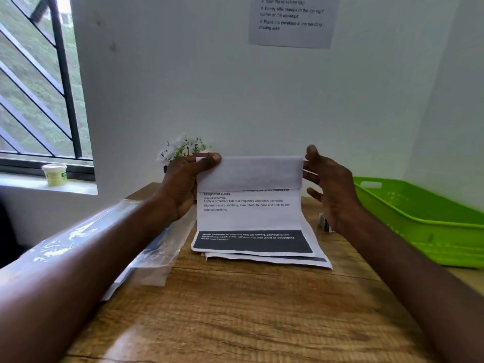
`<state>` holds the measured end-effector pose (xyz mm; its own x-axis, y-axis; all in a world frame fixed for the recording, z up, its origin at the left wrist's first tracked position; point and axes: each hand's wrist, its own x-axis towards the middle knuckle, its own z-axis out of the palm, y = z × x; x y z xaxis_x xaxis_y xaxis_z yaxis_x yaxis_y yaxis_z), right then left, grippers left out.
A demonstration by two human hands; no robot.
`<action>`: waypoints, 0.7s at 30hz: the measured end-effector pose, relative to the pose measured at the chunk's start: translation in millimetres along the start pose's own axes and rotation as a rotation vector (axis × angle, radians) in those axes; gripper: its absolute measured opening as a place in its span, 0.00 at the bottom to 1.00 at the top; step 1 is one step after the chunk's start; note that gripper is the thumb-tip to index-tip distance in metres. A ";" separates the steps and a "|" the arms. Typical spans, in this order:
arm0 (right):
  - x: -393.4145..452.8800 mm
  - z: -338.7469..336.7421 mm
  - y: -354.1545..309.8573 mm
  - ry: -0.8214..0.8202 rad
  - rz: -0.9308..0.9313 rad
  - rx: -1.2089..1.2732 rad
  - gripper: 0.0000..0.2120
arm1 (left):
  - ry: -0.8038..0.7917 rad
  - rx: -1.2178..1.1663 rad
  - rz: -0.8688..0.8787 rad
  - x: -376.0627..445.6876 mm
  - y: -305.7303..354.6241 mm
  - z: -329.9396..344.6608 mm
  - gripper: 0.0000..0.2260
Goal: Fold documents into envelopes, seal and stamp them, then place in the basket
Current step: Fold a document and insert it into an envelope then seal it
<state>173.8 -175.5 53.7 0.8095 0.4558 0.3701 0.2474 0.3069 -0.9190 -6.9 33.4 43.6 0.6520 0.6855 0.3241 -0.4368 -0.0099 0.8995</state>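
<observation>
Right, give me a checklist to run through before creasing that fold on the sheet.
1. Left hand grips the top sheet at its folded edge: ok.
2. Right hand holding the other edge: not ok, fingers are spread beside it, touching at most.
3. Folded flap lies square with the sheet's sides: ok, edges look even.
4. Rest of the paper pile stays on the table: ok.
5. Envelope ready nearby: cannot tell, only a plastic sleeve shows at left.
6. Green basket within reach at right: ok.
</observation>
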 end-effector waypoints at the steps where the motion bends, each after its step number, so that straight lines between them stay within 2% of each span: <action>1: -0.6 2.6 1.6 -0.020 -0.007 0.006 0.16 | -0.021 -0.006 0.000 0.1 -1.2 1.4 0.10; 3: -3.1 7.5 4.1 -0.029 -0.025 0.000 0.11 | -0.065 -0.027 0.003 -0.9 -3.8 5.3 0.12; 7: -1.8 8.5 10.0 -0.011 -0.019 0.029 0.03 | -0.079 -0.059 0.003 -1.5 -6.2 11.3 0.10; 9: -1.3 6.3 9.1 0.002 0.010 0.063 0.03 | -0.041 -0.076 -0.015 0.0 -4.6 10.2 0.10; 12: -0.7 4.1 8.0 0.038 0.037 0.083 0.05 | 0.049 -0.096 -0.029 2.5 -2.4 6.0 0.05; 16: -1.5 2.8 5.0 0.084 0.079 0.148 0.06 | 0.118 -0.245 -0.051 4.6 -3.0 1.3 0.02; 19: 1.9 -4.4 0.0 0.082 0.109 0.207 0.05 | 0.044 -0.212 -0.061 5.3 -0.6 -1.9 0.05; 21: 3.5 -7.2 -0.1 0.056 0.125 0.215 0.08 | -0.036 -0.109 -0.069 3.6 -0.6 1.0 0.13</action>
<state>180.4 -180.0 54.1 0.8562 0.4568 0.2415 0.0289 0.4244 -0.9050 -3.7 35.2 44.5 0.7039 0.6550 0.2747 -0.4534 0.1167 0.8836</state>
